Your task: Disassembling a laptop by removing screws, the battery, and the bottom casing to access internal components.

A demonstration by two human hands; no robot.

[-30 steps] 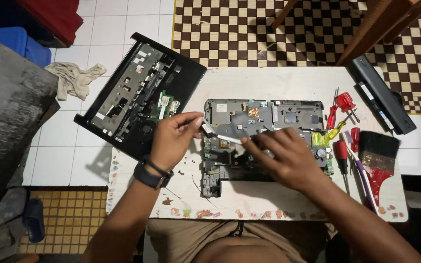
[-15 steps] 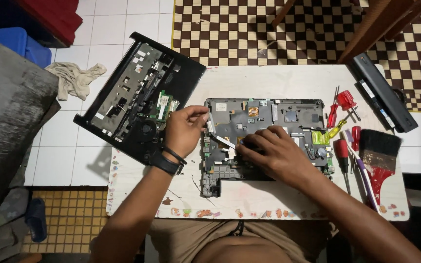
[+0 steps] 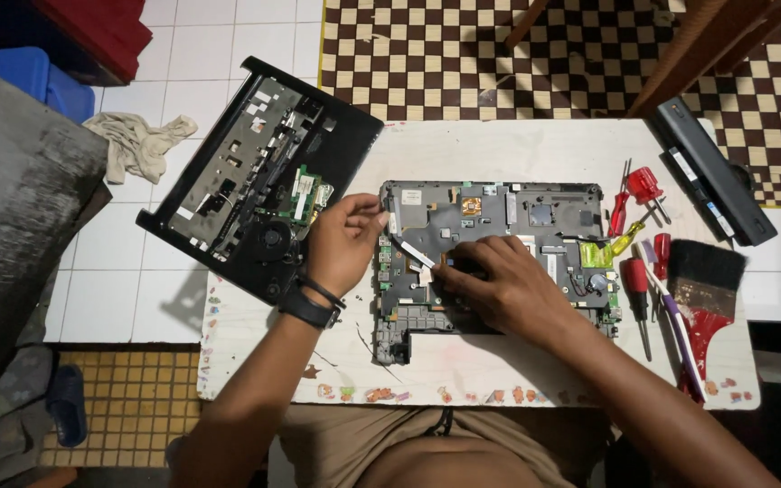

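A bare laptop motherboard [image 3: 535, 217] lies flat on a small white table [image 3: 499, 154]. My left hand [image 3: 343, 242], with a black wristband, rests at the board's left edge, fingertips touching its corner. My right hand [image 3: 499, 285] lies on the middle of the board, fingers curled down onto a spot beside a white ribbon cable [image 3: 413, 256]. What the fingertips pinch is hidden. The laptop's black bottom case [image 3: 259, 176] sits tilted over the table's left corner.
Red-handled screwdrivers [image 3: 636, 194], a red paint brush [image 3: 703, 298] and a black battery pack [image 3: 711, 172] lie at the table's right. A crumpled rag [image 3: 137, 145] lies on the white floor tiles at left, beside a grey slab [image 3: 20, 262].
My left hand has moved from above the board's left part to its left edge. My right hand has shifted left and lower onto the board's middle.
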